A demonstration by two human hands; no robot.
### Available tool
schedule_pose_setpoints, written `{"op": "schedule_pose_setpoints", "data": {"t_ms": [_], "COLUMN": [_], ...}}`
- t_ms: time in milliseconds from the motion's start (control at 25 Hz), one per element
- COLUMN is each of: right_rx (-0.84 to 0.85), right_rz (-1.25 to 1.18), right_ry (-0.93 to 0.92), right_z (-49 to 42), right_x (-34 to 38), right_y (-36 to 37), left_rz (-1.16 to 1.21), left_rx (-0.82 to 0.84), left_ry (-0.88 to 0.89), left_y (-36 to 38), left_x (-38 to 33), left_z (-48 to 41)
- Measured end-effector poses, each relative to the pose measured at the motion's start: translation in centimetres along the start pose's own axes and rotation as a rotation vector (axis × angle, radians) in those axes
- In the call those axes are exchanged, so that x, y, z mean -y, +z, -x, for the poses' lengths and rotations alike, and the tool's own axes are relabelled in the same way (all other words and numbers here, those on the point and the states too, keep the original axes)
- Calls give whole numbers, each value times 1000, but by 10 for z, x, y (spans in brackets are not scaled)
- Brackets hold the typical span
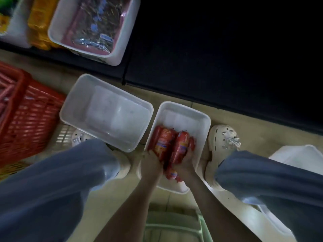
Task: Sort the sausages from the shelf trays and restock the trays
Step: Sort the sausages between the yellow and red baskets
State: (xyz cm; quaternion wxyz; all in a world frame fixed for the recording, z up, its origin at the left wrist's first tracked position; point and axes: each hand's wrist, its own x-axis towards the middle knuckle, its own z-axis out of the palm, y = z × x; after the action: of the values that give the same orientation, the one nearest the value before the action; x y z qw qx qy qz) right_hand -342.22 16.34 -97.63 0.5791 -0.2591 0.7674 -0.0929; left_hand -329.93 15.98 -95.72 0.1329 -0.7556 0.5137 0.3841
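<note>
Several red sausage packs lie in the near half of a white tray on the floor between my feet. My left hand grips the left packs and my right hand grips the right ones, both inside the tray. A second white tray stands just left of it with only a clear liner inside. On the dark shelf at the top left sits a third white tray with pink and clear wrapped packs.
A red plastic basket stands on the floor at the left. Yellow packs sit on the shelf at the top left. A white bin is at my right leg, a pale green crate below my arms.
</note>
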Motion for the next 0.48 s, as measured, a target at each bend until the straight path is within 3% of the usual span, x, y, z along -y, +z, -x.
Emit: {"op": "schedule_pose_setpoints", "data": {"t_ms": [160,240,360,480], "right_rx": [-43,-52,-26,76], "right_rz": [240,471,865,731], "right_ry": [-179,-241,-332,-331], "right_z": [17,19,19,16], "right_x": [16,15,6,5], "right_y": [8,10,8,7], "left_rz": [36,60,-152,-465], "left_rx": [10,33,-57,-50], "left_ry": [94,179,445,561], "left_y": [12,8,5,-7], "left_x": [9,12,7,0], "left_z": [-12,-14,-14,-9]}}
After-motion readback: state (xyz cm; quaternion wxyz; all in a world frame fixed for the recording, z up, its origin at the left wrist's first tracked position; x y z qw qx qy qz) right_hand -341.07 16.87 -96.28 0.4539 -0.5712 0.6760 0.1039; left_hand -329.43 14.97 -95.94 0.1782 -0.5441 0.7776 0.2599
